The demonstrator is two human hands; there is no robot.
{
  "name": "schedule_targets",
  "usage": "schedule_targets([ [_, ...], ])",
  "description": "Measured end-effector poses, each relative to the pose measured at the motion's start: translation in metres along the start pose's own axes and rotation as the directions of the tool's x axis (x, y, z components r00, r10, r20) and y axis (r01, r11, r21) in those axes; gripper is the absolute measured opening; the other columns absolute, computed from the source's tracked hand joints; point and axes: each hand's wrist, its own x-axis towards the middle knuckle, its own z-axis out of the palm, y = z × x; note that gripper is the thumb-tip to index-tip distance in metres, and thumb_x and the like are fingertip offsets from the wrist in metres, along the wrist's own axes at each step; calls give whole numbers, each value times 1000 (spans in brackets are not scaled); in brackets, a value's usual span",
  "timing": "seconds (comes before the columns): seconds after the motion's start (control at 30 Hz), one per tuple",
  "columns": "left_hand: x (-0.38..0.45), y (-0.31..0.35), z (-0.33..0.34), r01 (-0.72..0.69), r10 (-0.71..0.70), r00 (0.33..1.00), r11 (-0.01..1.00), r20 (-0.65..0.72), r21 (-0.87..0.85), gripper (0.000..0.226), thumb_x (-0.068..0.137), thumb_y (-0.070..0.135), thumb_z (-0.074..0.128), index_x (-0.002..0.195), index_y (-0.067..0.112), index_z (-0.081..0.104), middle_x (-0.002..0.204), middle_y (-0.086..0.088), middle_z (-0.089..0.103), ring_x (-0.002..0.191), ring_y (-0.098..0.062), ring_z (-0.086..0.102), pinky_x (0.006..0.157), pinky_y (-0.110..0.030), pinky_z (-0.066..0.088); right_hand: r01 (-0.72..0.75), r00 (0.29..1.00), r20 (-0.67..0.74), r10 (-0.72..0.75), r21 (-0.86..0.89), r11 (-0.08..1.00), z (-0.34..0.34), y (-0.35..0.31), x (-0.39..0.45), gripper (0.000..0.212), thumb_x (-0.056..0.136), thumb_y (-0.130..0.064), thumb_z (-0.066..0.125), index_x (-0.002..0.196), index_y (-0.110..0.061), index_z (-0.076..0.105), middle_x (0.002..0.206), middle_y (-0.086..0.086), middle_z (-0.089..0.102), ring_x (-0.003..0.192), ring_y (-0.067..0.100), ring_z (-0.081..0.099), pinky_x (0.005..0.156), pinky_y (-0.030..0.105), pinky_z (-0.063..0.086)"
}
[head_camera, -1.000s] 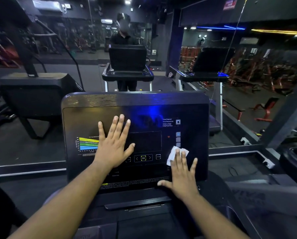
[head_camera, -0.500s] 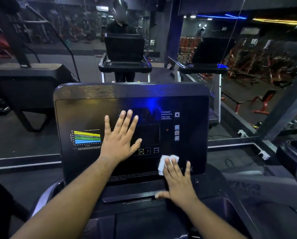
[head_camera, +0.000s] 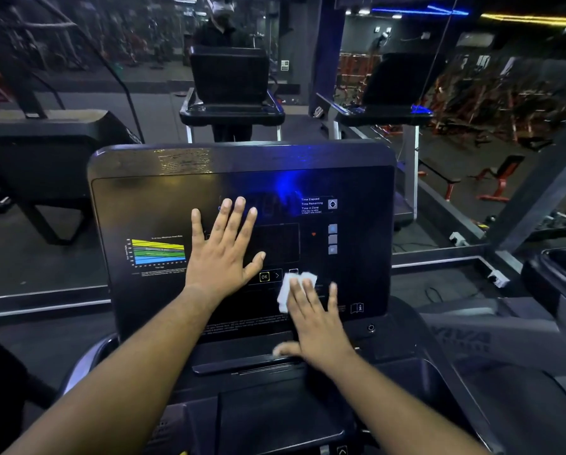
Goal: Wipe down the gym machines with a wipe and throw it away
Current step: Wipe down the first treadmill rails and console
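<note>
A black treadmill console (head_camera: 143, 208) with a glossy screen panel fills the middle of the head view. My left hand (head_camera: 220, 254) lies flat on the panel with its fingers spread, just right of a coloured chart. My right hand (head_camera: 317, 323) presses a white wipe (head_camera: 286, 292) against the lower middle of the panel with straight fingers, beside the OK button (head_camera: 264, 276). Most of the wipe is hidden under the fingers; its top and left edge stick out.
A mirror wall ahead reflects a person behind a treadmill (head_camera: 230, 77) and a second machine (head_camera: 393, 83). A black machine (head_camera: 45, 136) stands at the left. Red benches (head_camera: 498, 178) show at the right. A small shelf (head_camera: 248, 364) runs below the console.
My right hand has slid the wipe left and down across the panel, from near the right-hand buttons to beside the OK button. My left hand has shifted slightly right on the screen.
</note>
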Motion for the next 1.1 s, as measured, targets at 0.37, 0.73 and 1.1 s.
schedule_targets([
  [0.37,0,2,0,4,-3,1000,1000,-12,17,86,98,63,37,165,17,9,173,-9,0,160,-29,1,121,-70,0,-319,938,-118,325,64,945,-64,110,32,124,74,-97,15,158,-5,10,164,6,-32,154,28,-24,114,71,-11],
  [0.73,1,3,-2,6,-6,1000,1000,11,26,86,98,64,32,166,17,6,173,-9,-5,160,-28,-3,122,-70,-2,-318,944,119,308,74,945,21,85,-58,114,86,-89,12,155,1,29,170,13,-11,157,32,-7,112,77,22],
  [1.1,0,3,-4,10,-11,1000,1000,29,23,85,98,64,33,166,17,8,173,-8,-4,160,-27,-2,122,-69,-1,-341,924,-146,353,101,935,-127,137,74,124,76,-96,16,161,-9,-8,158,1,-41,150,24,-33,116,68,-12],
])
